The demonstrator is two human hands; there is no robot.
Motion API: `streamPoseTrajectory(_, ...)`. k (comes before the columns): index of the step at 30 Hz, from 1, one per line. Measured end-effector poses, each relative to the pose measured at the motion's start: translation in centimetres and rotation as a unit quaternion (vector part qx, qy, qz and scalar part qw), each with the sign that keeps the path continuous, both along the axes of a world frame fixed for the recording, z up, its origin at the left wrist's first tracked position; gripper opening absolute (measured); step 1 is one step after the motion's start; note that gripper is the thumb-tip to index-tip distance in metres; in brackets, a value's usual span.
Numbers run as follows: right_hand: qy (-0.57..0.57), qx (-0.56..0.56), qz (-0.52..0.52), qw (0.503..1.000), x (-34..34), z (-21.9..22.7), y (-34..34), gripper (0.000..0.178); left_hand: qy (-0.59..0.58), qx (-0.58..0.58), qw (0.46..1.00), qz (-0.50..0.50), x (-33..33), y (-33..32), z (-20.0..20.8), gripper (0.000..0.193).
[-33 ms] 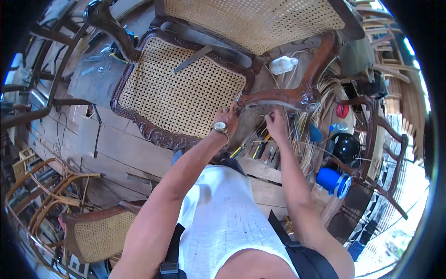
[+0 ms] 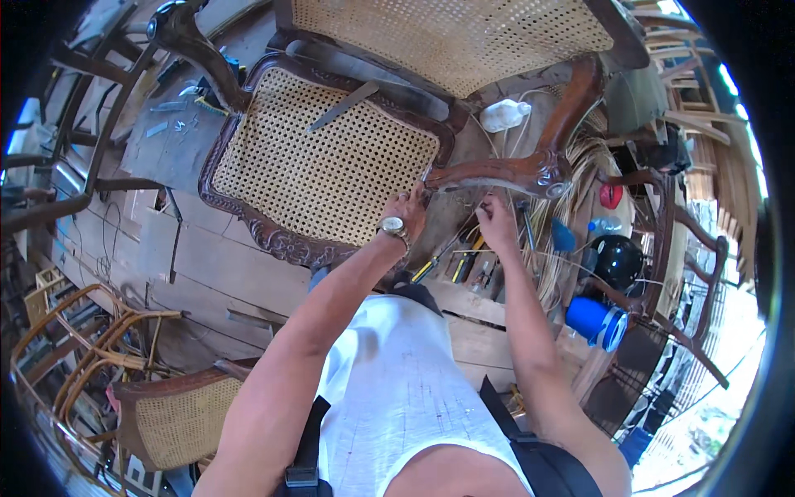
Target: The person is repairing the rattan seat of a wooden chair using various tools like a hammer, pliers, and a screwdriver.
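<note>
A dark carved wooden chair with a woven cane seat stands in front of me. My left hand, with a wristwatch, rests on the seat's right edge close to the arm support. Its fingers lie over the cane and the wooden rim; the thumb is hidden. Just right of the seat, below the arm support, my right hand is closed in a pinch. What it holds, if anything, is too small to make out. A flat metal blade lies across the back of the seat.
Screwdrivers and other tools lie under my hands. To the right are loose cane strands, a black round object, and a blue container. A white bottle lies beyond the arm support. Chair frames stand at left.
My right hand has shifted very slightly to the right, its fingers still pinched. My left hand stays in place on the seat edge.
</note>
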State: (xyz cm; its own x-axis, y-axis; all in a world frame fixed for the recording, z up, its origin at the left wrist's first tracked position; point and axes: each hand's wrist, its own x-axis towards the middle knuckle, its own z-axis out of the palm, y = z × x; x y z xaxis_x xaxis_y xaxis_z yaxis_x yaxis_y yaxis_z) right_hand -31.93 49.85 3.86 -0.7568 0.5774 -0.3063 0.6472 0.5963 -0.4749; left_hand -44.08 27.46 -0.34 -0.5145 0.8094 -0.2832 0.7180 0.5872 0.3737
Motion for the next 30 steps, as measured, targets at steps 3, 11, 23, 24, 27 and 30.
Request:
streamPoseTrajectory(3, -0.073, 0.123, 0.133, 0.981, 1.1, 2.9, -1.3, 0.035, 0.013, -0.034, 0.998, -0.044, -0.4, -0.1, -0.2, 0.032)
streamPoseTrajectory(11, -0.204, 0.108, 0.278, 0.932, 2.4, 3.2, -3.8, 0.030, 0.021, -0.091, 0.993, -0.066, 0.0, 0.8, -0.1, 0.038)
streamPoseTrajectory(23, 0.086, -0.315, 0.305, 0.895, -13.4, -1.3, 3.6, 0.044, 0.017, -0.053, 0.997, -0.058, -0.2, 0.0, -0.1, 0.028)
streamPoseTrajectory(24, 0.055, -0.266, 0.356, 0.894, -14.4, -0.8, 3.1, 0.046, -0.001, -0.062, 0.996, -0.057, -0.2, 0.0, 0.1, 0.028)
streamPoseTrajectory(27, -0.048, 0.086, 0.519, 0.849, -16.0, 1.2, 2.6, 0.050, -0.028, -0.050, 0.998, -0.031, -0.4, -0.1, 0.7, 0.027)
streamPoseTrajectory(30, -0.033, 0.094, 0.578, 0.810, -16.4, 1.8, 2.5, 0.048, -0.037, -0.026, 0.999, -0.008, -0.5, -0.2, 0.9, 0.026)
